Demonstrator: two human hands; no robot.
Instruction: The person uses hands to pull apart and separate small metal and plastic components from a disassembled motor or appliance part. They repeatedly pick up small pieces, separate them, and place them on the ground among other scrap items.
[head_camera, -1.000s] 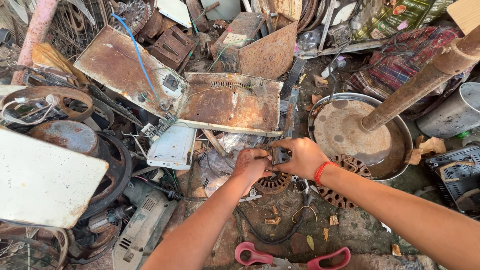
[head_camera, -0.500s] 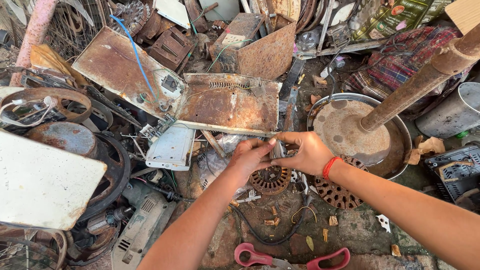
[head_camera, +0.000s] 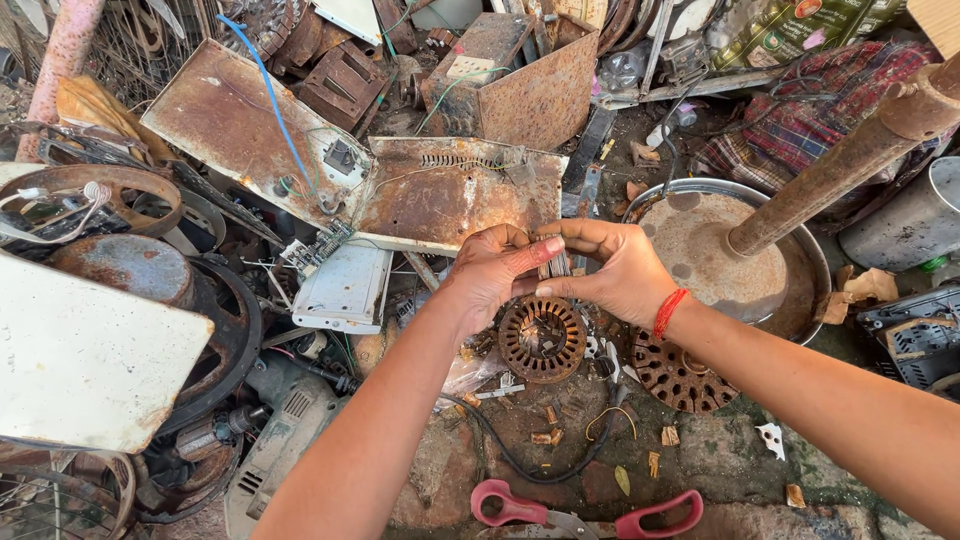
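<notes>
A green printed package (head_camera: 800, 30) lay at the top right of the heap, above a red plaid cloth (head_camera: 800, 120); a pale socket plate (head_camera: 470, 68) sat on a rusty box at the top middle. My left hand (head_camera: 490, 275) and right hand (head_camera: 615, 270) were drawn together above the ground, fingertips meeting, both pinched on a small ribbed metal piece (head_camera: 553, 262) held between them. My right wrist carried a red thread band (head_camera: 668, 312), and both forearms reached in from the bottom edge. Just below my hands a round rusty slotted core (head_camera: 542, 340) lay on the dirt, and a second like it (head_camera: 680, 372) lay to its right, near my right forearm. Behind my right hand stood a shallow metal pan (head_camera: 790, 310), with a rusty pole (head_camera: 840, 170) leaning out of its brown, crusted inside. A grey tin (head_camera: 910, 225) stood at the right edge; I could not tell what was in it. Red-handled scissors (head_camera: 585, 510) lay at the bottom.
</notes>
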